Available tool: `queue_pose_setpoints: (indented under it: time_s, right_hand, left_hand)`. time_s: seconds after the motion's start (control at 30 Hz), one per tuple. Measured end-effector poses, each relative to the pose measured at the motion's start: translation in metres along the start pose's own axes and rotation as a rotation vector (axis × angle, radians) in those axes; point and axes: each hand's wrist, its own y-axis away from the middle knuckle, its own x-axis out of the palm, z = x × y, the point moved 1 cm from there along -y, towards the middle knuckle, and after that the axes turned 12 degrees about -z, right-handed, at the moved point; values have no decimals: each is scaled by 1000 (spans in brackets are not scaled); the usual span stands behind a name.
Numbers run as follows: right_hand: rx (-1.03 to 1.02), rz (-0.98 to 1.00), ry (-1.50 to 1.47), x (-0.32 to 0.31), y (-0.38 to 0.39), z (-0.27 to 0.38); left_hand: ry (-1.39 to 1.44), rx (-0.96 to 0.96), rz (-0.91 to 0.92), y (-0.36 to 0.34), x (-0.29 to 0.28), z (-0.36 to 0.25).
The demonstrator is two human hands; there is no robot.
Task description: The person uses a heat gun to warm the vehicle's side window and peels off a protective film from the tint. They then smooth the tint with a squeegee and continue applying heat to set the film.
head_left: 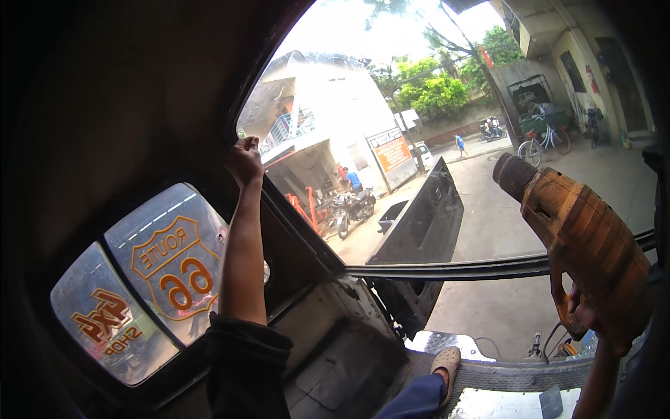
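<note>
My left arm reaches up, and my left hand [245,160] is closed at the left edge of the large rear opening [335,262]. Its fingers are pressed together by the dark frame; whatever they pinch, if anything, is too small to make out. At the right, my right hand [583,313] is wrapped round the handle of a worn orange power tool [590,227]. The tool's ribbed body tilts up and left, ending in a dark, dirty nose [514,176]. No bit shows in the nose. Part of the right hand is hidden behind the handle.
A side window [160,258] with decals is at the left. Below the opening, a dark tailgate-like panel [426,216] stands outward. My sandalled foot [447,363] rests by a ridged step [502,370]. Outside are a motorcycle [351,209], a bicycle [544,143] and people farther off.
</note>
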Motion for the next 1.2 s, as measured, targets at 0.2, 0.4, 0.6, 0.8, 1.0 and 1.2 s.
queue_pose_setpoints:
  time_s: [0.2, 0.4, 0.6, 0.8, 1.0, 1.2]
  right_hand:
    - [-47, -10, 80, 7, 1, -1]
    - [-96, -11, 154, 15, 2, 5]
    - [-63, -112, 107, 9, -7, 2]
    - [264, -106, -272, -10, -19, -4]
    - [112, -297, 23, 1, -15, -8]
    - [88, -157, 574, -21, -29, 12]
  left_hand:
    - [26, 146, 38, -6, -4, 3]
    - [-38, 119, 77, -10, -6, -1]
    - [19, 175, 38, -13, -14, -24]
    - [168, 280, -140, -16, -4, -49]
    - [58, 336, -156, -1, -10, -65]
    - [1, 363, -84, 2, -29, -87]
